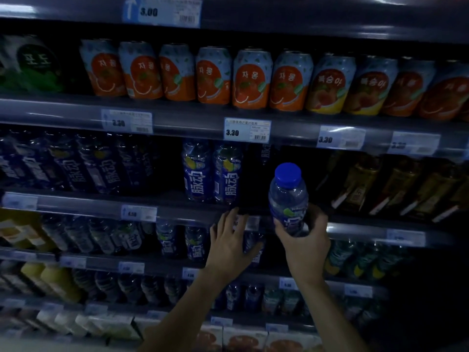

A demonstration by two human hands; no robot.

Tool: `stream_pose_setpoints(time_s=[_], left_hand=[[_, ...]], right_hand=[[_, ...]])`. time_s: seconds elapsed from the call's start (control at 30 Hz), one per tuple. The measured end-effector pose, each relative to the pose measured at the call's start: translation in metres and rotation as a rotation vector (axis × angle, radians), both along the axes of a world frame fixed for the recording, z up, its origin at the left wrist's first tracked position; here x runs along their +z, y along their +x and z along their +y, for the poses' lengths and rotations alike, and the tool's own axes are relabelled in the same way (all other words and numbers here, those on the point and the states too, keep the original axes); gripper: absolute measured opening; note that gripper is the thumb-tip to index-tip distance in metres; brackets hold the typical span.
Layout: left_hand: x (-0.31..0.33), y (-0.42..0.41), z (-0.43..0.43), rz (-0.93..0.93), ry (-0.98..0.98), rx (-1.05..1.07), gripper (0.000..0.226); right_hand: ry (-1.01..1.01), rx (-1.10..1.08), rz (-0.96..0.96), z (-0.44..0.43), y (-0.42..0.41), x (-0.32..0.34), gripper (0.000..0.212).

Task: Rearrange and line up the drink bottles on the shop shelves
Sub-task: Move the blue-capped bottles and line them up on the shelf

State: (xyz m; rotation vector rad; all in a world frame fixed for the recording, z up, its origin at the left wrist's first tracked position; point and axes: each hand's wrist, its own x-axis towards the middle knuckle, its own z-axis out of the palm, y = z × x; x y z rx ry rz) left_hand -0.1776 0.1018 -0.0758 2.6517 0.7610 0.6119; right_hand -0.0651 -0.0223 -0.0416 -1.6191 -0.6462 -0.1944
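A dim shop cooler with several shelves of drinks, seen from the head of a person reaching in with both bare arms. The right hand has its grip clenched around the lower half of a clear bottle with a blue cap and a dark blue label, held upright in front of a gap on the middle shelf. Just left of that gap stand 2 matching bottles whose labels read 脉动 in large white characters; more of the same brand lean in a row at far left. The left hand is released, fingers spread, resting against the shelf edge and a bottle on the shelf below. On the shelf above, a row of cans in orange and pale blue carries Korean writing, 자몽; 2 yellow-based cans further right read 복숭아, and a green pack at far left reads 포도. Price tags along the rails read 3.00 at the top and 3.30 on the rail below the cans. Other tags are too blurred to read.
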Motion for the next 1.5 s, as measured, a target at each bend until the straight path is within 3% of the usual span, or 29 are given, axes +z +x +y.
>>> stream_pose_setpoints(time_s=[0.3,0.73,1.2,1.5], left_hand=[[-0.032,-0.053,0.015,-0.015,-0.058,0.043,0.065],[-0.127,-0.118,0.066,0.114,-0.142,0.202,0.064],[-0.221,-0.102,0.116,0.119,-0.103,0.189,0.063],[-0.251,-0.101,0.134,0.109,-0.051,0.2,0.061]], right_hand=[[-0.054,0.038,0.074,0.005,-0.049,-0.041,0.066],[-0.164,0.076,0.212,0.045,-0.112,-0.139,0.068],[-0.113,0.106,0.305,0.097,-0.108,-0.242,0.058],[-0.025,0.079,0.258,0.124,-0.08,-0.261,0.053]])
